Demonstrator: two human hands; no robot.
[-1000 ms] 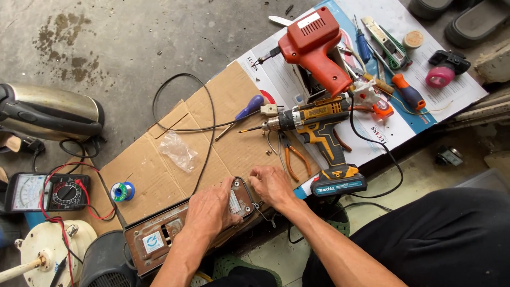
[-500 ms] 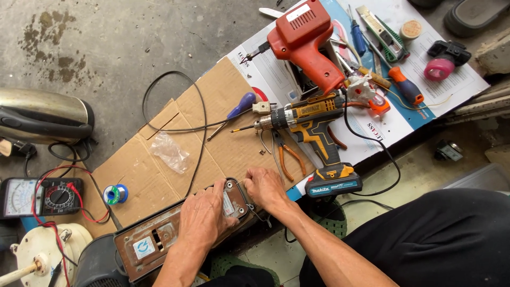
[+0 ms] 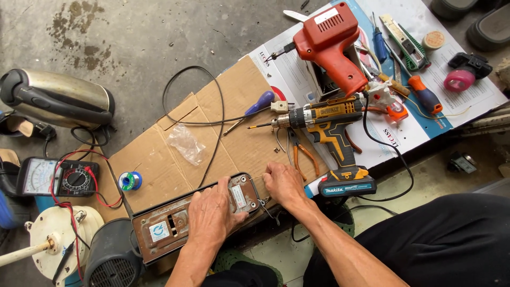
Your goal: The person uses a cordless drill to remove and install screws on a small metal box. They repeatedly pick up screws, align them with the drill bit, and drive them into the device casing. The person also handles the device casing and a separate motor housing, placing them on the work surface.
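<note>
My left hand lies flat on top of a rusty brown oblong appliance housing that rests on the near edge of a flattened cardboard sheet. My right hand is at the housing's right end with fingers curled, pinching something small and thin there; what it holds is too small to make out. A thin wire runs out from that end of the housing.
A yellow cordless drill and orange-handled pliers lie just beyond my right hand. Farther off are an orange soldering gun, screwdrivers, a solder spool, a multimeter, a steel kettle and a fan motor.
The view has shifted slightly. My left hand has slid further onto the housing. My right hand stays at the housing's right end.
</note>
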